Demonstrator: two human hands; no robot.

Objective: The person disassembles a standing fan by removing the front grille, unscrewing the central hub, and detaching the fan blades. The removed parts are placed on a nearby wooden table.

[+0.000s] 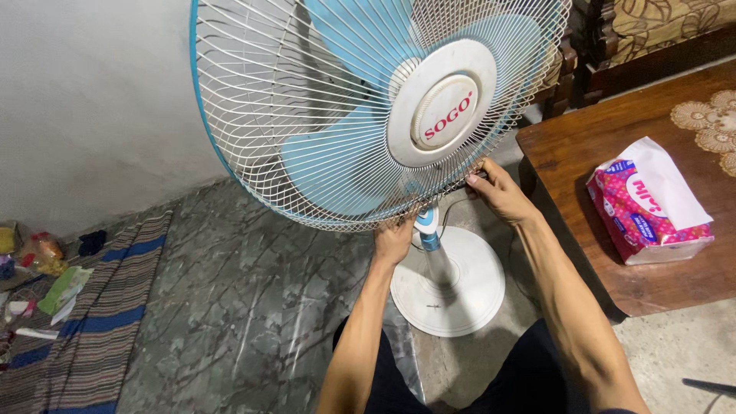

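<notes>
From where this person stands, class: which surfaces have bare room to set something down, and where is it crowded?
Bare: the marble floor between the striped rug and the fan base, and the wooden table left of the tissue pack. Crowded: the rug's far left edge, littered with small items, and the fan grille's lower rim, gripped by left hand and right hand.

Around me the wall [84,100] was plain and pale grey, meeting a dark marbled stone floor [230,291]. A striped rug [92,330] lay at my left, with small clutter [38,261] along its edge. At my right stood a dark wooden table [583,153], a carved wooden seat [636,38] behind it.
</notes>
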